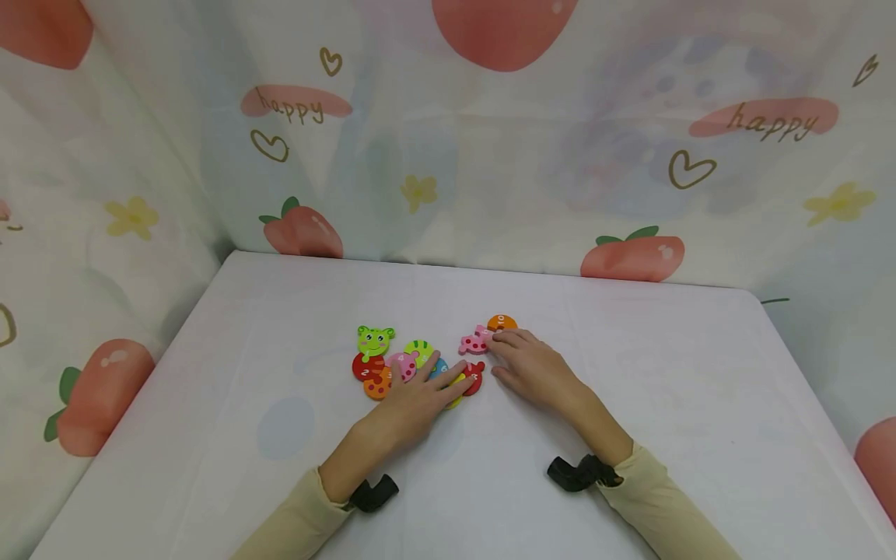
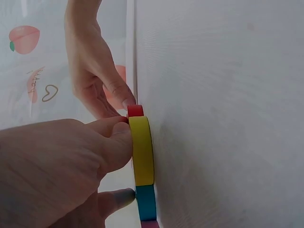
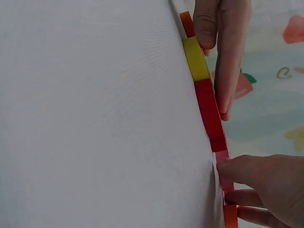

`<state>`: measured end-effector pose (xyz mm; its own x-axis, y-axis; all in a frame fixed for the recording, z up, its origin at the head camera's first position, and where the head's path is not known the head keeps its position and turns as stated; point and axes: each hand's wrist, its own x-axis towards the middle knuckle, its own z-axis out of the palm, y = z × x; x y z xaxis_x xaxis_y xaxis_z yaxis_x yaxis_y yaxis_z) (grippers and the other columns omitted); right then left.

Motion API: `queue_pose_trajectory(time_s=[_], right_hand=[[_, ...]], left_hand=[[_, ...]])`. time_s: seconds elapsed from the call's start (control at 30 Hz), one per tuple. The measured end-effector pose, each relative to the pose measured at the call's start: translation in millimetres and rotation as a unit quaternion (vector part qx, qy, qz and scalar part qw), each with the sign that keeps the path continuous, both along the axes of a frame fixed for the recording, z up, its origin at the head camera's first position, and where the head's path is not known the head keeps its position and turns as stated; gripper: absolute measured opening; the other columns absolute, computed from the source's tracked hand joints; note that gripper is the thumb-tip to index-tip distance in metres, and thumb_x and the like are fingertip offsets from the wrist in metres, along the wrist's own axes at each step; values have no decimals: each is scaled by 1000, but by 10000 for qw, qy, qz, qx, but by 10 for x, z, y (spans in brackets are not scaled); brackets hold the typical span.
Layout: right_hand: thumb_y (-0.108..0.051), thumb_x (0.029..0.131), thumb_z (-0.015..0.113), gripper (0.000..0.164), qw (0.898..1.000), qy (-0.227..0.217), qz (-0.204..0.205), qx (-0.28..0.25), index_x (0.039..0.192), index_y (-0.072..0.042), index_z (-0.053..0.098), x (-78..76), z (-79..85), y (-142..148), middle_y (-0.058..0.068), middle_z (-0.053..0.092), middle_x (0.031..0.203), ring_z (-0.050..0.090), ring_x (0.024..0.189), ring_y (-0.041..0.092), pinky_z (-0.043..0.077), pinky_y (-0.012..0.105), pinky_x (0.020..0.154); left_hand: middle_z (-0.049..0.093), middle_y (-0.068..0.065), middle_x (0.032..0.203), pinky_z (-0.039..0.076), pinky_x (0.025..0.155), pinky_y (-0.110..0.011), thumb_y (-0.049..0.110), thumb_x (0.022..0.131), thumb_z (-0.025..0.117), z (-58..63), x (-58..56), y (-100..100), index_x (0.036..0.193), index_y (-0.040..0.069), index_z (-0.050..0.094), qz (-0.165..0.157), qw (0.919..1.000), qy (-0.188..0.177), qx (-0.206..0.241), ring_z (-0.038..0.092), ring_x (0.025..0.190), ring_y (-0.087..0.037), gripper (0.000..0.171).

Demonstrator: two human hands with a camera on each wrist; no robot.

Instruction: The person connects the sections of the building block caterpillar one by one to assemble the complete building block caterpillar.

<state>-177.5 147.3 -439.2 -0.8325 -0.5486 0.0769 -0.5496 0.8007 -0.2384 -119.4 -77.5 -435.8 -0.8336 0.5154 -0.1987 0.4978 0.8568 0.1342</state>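
Observation:
Flat, colourful caterpillar puzzle pieces with printed numbers lie on the white table. Several sit together in a curved chain, from a green head with a face to a red piece at the right end. My left hand rests across the chain with spread fingers, touching its yellow piece and blue piece. Beyond the red end lies a pink dotted piece, apart from the chain. Fingertips of my right hand touch it and hide part of it. An orange piece sits just behind those fingers.
The white-covered table extends to both sides of the hands. Behind it hangs a printed curtain with strawberries, hearts and lettering. A black strap mount sits on each wrist, below the beige sleeves.

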Motion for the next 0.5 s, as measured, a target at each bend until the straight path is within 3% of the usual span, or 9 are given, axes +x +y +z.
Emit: queue_pose_trajectory(time_s=[0.27,0.4,0.5], right_hand=[[-30,86,73,31,9977,-38,-659,-122,108,-8,71,-29,21,7,10,69,114,57,116,28,53,44,97],[-34,83,76,26,9945,-114,-994,-321,82,-10,67,-23,51,5,5,67,85,57,96,24,56,37,77],[-39,80,78,36,9916,-285,-1193,-421,71,-11,57,-14,43,5,3,55,68,51,76,19,45,29,60]], left_hand=[[25,9,162,21,104,-79,15,92,63,14,-6,7,151,40,29,48,9999,-120,2,18,151,-32,73],[24,9,162,22,103,-79,14,92,62,13,-1,11,151,40,29,1,10000,-39,-73,19,151,-33,73],[23,9,162,21,103,-80,13,91,63,7,5,12,151,41,29,-44,10000,-38,-79,19,151,-34,74]])
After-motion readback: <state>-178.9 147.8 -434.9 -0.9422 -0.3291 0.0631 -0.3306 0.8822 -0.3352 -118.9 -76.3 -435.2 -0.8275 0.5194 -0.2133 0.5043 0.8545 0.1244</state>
